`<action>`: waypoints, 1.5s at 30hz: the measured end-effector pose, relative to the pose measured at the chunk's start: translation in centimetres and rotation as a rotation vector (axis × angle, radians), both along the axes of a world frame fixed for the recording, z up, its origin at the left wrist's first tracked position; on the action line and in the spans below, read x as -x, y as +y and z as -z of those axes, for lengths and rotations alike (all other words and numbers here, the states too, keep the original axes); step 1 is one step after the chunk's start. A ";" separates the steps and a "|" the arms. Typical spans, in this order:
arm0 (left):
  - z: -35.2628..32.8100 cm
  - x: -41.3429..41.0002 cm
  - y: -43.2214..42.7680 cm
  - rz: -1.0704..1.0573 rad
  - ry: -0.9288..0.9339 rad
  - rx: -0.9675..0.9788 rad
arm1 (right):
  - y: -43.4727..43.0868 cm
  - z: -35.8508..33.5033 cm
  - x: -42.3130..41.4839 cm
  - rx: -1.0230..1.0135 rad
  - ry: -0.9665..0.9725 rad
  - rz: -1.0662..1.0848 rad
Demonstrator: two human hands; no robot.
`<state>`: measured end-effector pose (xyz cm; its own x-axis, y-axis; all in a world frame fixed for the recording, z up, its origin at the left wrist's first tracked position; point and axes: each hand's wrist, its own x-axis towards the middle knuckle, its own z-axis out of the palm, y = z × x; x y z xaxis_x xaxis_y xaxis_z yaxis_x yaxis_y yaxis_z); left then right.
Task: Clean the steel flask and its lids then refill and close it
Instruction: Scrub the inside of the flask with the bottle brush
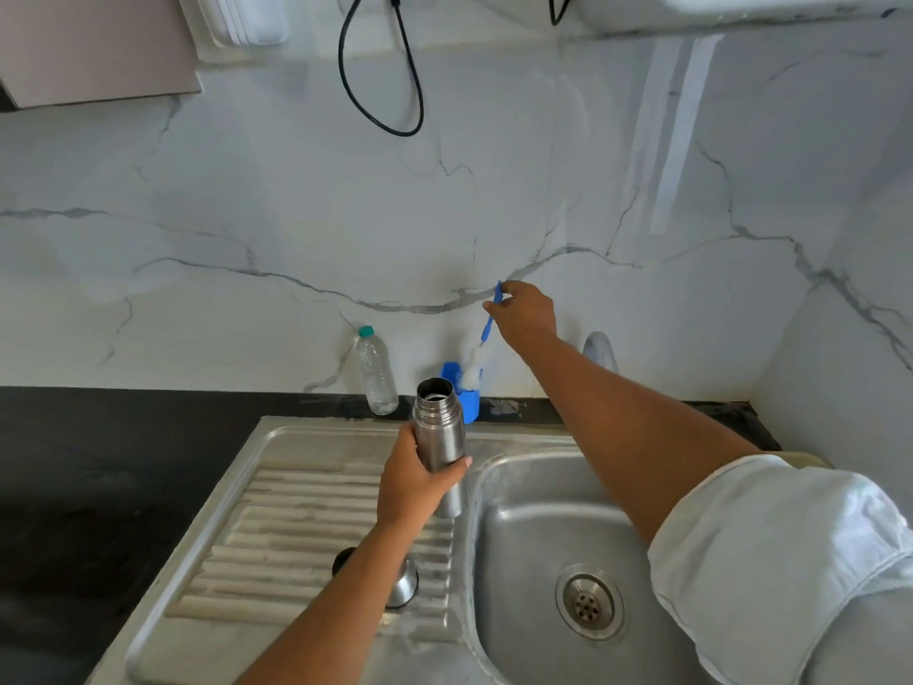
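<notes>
Left hand: wrapped around the open steel flask, upright over the sink's drainboard.
Right hand: pinching the blue bottle brush handle at the counter's back edge.

One wide-angle head camera looks forward and down from above the sink, close to the arms. It faces the marble wall, which fills the upper half; the basin and drainboard fill the lower half.
</notes>
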<state>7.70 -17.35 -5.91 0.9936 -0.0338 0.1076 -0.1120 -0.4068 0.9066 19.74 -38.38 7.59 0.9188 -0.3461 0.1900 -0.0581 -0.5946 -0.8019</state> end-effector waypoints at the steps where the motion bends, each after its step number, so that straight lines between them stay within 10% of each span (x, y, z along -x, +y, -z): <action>1: 0.1 -0.1 0.2 -0.002 0.006 -0.006 | 0.2 0.0 -0.3 0.022 -0.006 0.017; 25: 0.5 -0.9 1.9 -0.025 0.029 -0.030 | 3.1 -4.8 -1.1 0.356 -0.248 -0.022; 45: 0.2 0.4 0.6 -0.001 0.002 0.000 | 0.0 -6.0 3.6 0.165 -0.263 0.166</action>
